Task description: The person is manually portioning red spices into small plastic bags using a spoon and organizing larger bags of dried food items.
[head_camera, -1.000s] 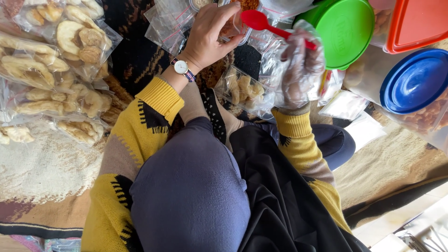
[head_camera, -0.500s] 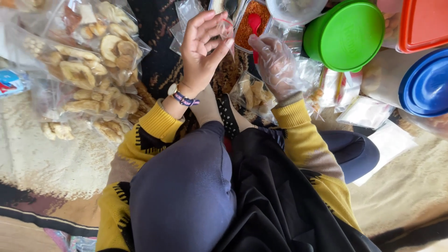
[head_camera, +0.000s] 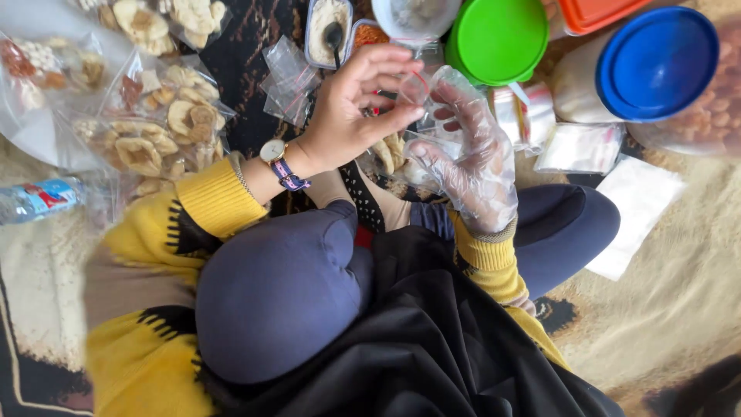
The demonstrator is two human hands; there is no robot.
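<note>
My left hand (head_camera: 351, 108), bare with a wristwatch, pinches the top of a small clear plastic bag (head_camera: 417, 91) between thumb and fingertips. My right hand (head_camera: 471, 158), inside a loose clear plastic glove, holds the same bag from the other side, fingers curled. Both hands meet above my knees. Just beyond them stand a small tub of white powder (head_camera: 326, 31) with a dark spoon in it and a small tub of orange-red powder (head_camera: 369, 35). The bag's contents cannot be made out.
Clear bags of dried fruit slices (head_camera: 154, 131) lie at the left, with a water bottle (head_camera: 38, 197) below them. Empty small bags (head_camera: 285, 73) lie ahead. A green lid (head_camera: 498, 38), a blue-lidded jar (head_camera: 656, 66), an orange lid (head_camera: 602, 9) and filled packets (head_camera: 579, 147) are at the right.
A second ago my right hand held a red spoon up high; the spoon is gone from it. Both hands have come down and together around the small bag.
</note>
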